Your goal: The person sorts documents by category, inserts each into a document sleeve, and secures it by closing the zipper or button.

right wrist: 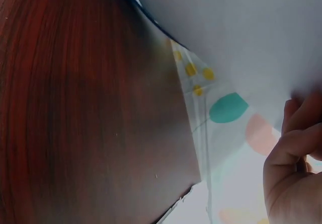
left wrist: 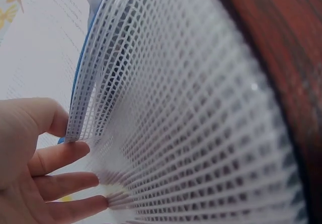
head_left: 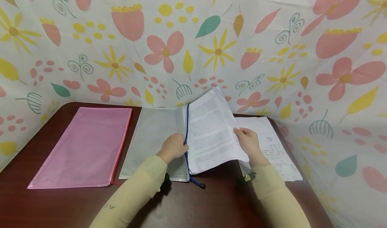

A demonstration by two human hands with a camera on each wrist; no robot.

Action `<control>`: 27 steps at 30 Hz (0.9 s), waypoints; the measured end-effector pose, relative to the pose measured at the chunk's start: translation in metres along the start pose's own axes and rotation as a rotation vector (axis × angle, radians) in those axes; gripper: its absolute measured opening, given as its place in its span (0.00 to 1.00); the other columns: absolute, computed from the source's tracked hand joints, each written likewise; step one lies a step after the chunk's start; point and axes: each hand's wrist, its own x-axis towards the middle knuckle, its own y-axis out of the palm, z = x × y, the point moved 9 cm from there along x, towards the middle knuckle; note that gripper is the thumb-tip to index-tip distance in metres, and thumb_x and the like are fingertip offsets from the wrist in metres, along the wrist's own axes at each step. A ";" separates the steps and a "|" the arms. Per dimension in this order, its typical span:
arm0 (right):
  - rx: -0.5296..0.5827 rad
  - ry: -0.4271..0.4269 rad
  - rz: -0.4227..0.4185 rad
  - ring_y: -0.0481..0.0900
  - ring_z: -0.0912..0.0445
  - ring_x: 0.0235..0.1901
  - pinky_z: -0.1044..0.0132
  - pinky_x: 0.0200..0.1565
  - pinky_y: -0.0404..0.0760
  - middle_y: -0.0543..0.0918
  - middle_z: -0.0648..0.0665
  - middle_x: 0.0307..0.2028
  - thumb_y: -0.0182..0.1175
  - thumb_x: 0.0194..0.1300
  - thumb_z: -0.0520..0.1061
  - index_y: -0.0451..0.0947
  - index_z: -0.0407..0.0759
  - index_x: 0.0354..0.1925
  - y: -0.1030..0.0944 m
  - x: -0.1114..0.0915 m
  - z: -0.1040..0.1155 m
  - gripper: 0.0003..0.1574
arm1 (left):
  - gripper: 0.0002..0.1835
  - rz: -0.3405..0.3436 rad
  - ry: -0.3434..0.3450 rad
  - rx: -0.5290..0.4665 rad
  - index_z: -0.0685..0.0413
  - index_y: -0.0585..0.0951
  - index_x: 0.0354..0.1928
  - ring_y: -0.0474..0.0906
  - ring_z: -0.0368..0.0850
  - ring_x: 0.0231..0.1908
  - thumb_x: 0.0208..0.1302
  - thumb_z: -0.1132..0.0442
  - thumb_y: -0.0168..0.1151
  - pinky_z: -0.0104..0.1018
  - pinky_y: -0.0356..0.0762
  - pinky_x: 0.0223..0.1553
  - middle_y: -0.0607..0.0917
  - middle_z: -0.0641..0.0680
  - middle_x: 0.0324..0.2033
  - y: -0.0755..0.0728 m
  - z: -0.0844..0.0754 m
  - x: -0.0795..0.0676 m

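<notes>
A clear mesh zipper pouch (head_left: 151,130) with a blue zipper lies on the table. My left hand (head_left: 174,147) grips its right edge at the zipper, and the left wrist view shows thumb and index finger pinching the mesh edge (left wrist: 78,103). My right hand (head_left: 248,142) pinches the right edge of several printed sheets (head_left: 211,130). They are raised and tilted, with their left edge right at the pouch's blue-zippered opening. From below, in the right wrist view, the sheets (right wrist: 241,27) bow above the table, with the right hand (right wrist: 297,158) at their edge.
A pink mesh zipper pouch (head_left: 84,147) lies flat at the left. More paper with printed diagrams (head_left: 281,157) lies at the right, partly under my right hand. A floral curtain (head_left: 193,46) stands behind the table and along its sides. The blue zipper's pull (head_left: 202,185) hangs at the near corner.
</notes>
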 end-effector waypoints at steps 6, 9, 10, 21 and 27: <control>0.013 0.000 -0.010 0.74 0.65 0.21 0.73 0.25 0.75 0.82 0.45 0.29 0.52 0.68 0.54 0.78 0.31 0.49 -0.002 0.001 0.005 0.27 | 0.14 0.032 0.037 0.016 0.52 0.68 0.19 0.64 0.41 0.19 0.49 0.61 0.64 0.31 0.61 0.17 0.69 0.48 0.18 -0.001 -0.004 -0.002; 0.033 -0.011 -0.007 0.74 0.65 0.20 0.73 0.25 0.75 0.82 0.46 0.28 0.53 0.68 0.53 0.78 0.30 0.48 0.000 0.001 0.006 0.26 | 0.14 0.050 0.032 0.003 0.52 0.67 0.19 0.63 0.42 0.20 0.50 0.61 0.64 0.32 0.61 0.17 0.68 0.48 0.18 0.000 -0.002 -0.002; 0.036 -0.017 -0.003 0.74 0.65 0.21 0.73 0.25 0.75 0.82 0.46 0.27 0.53 0.68 0.52 0.78 0.29 0.47 0.001 0.001 0.007 0.26 | 0.14 0.052 0.028 0.001 0.52 0.67 0.19 0.63 0.42 0.20 0.51 0.61 0.64 0.32 0.60 0.18 0.68 0.48 0.18 0.000 -0.001 -0.001; 0.092 -0.080 -0.012 0.75 0.65 0.19 0.73 0.23 0.76 0.79 0.52 0.22 0.54 0.68 0.50 0.77 0.29 0.45 0.001 0.003 0.010 0.23 | 0.15 0.069 0.045 -0.067 0.51 0.63 0.18 0.61 0.41 0.18 0.54 0.63 0.59 0.32 0.58 0.18 0.65 0.47 0.17 -0.004 0.003 0.000; 0.097 -0.117 -0.010 0.75 0.65 0.18 0.73 0.22 0.75 0.78 0.52 0.21 0.54 0.68 0.49 0.77 0.29 0.44 0.001 0.004 0.014 0.22 | 0.14 0.074 0.055 -0.096 0.51 0.63 0.18 0.62 0.41 0.18 0.55 0.64 0.56 0.31 0.58 0.19 0.65 0.47 0.17 -0.007 0.004 0.000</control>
